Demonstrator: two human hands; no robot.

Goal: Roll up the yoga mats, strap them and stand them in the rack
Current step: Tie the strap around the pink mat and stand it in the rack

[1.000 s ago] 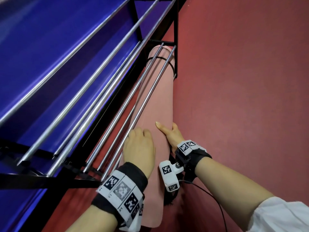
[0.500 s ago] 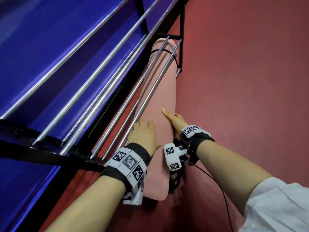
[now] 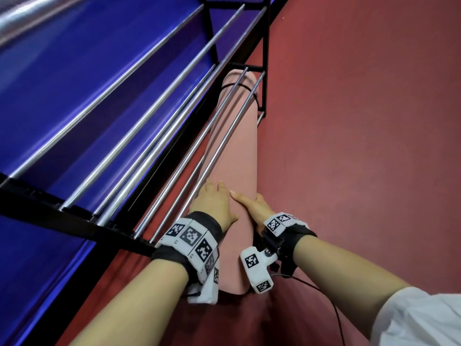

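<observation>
A rolled pink yoga mat lies lengthwise in the lowest tier of the black rack, under two of its steel bars. A thin black strap circles the roll near its far end. My left hand rests on the roll's left side next to a bar, fingers curved over it. My right hand grips the right side, thumb lying along the top. The near end of the roll sits between my wrists.
Several steel bars run diagonally from near left to far right over a blue wall. Red floor spreads to the right. A black cable trails from my right wristband.
The roll has slid further along the rack away from me, both hands moving with it. My right hand has shifted closer to my left on top of the roll.
</observation>
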